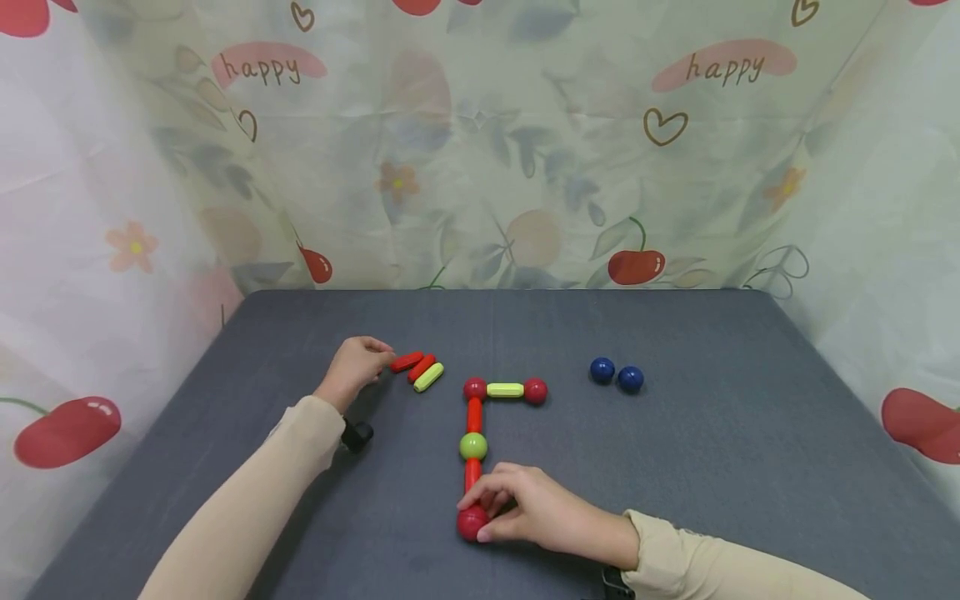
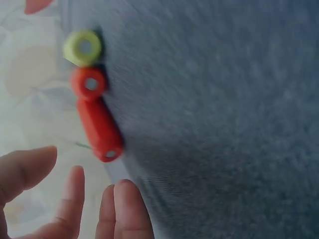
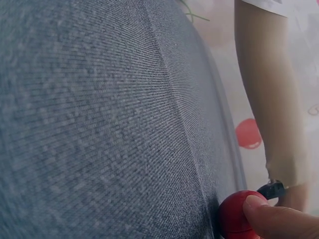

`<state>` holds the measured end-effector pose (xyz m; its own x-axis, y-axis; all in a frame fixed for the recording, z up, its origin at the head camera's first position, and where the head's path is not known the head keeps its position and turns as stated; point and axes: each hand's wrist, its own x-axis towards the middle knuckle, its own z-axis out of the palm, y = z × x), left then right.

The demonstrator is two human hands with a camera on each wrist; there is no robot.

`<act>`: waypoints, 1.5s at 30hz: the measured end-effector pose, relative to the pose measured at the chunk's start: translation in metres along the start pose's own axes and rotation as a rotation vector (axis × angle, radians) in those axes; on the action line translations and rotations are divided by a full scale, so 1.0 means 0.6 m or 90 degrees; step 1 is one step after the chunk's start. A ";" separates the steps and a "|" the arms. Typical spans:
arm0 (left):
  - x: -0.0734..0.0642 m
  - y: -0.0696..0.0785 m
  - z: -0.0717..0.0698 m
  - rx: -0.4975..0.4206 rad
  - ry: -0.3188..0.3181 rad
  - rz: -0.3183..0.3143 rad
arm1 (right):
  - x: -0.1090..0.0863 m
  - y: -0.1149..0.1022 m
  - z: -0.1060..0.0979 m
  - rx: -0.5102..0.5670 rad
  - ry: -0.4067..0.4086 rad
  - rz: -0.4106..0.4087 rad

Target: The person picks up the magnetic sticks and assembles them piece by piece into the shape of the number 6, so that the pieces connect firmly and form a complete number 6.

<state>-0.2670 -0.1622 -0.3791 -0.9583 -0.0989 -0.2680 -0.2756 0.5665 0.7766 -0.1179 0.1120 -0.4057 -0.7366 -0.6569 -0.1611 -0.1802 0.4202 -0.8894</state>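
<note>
With thumb and fingers my right hand (image 1: 536, 504) pinches a red ball (image 1: 472, 523) at the near end of a joined ball-and-rod figure. Two red rods, a green ball (image 1: 473, 447), a red corner ball (image 1: 476, 389), a yellow-green rod (image 1: 506, 390) and another red ball (image 1: 536, 391) make up the rest of it. My left hand (image 1: 358, 368) is beside a loose red rod (image 2: 98, 124), thumb and fingers parted around nothing in the left wrist view. A second red rod (image 1: 422, 368) and a yellow-green rod (image 1: 429, 377) lie next to it, metal discs in their ends.
Two blue balls (image 1: 617, 374) sit to the right of the figure. Everything lies on a dark grey cloth-covered table (image 1: 712, 450). Printed curtains (image 1: 480, 167) stand behind it and along both sides.
</note>
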 end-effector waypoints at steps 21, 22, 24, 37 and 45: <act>0.045 -0.002 0.008 0.049 -0.040 -0.066 | 0.003 0.003 -0.002 -0.001 -0.006 0.014; 0.046 -0.002 0.008 0.049 -0.043 -0.067 | 0.003 0.002 -0.002 -0.001 -0.006 0.015; 0.048 -0.003 0.007 0.047 -0.048 -0.068 | 0.003 0.002 -0.002 -0.002 -0.007 0.019; 0.002 0.032 -0.003 -0.074 -0.104 -0.024 | 0.003 0.000 -0.001 0.004 -0.007 0.014; -0.069 0.068 0.046 -0.067 -0.136 0.088 | 0.003 0.000 -0.004 0.004 -0.012 0.018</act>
<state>-0.2364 -0.1126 -0.3522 -0.9530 0.1539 -0.2609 -0.1606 0.4734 0.8661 -0.1209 0.1120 -0.4051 -0.7293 -0.6560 -0.1945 -0.1554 0.4356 -0.8866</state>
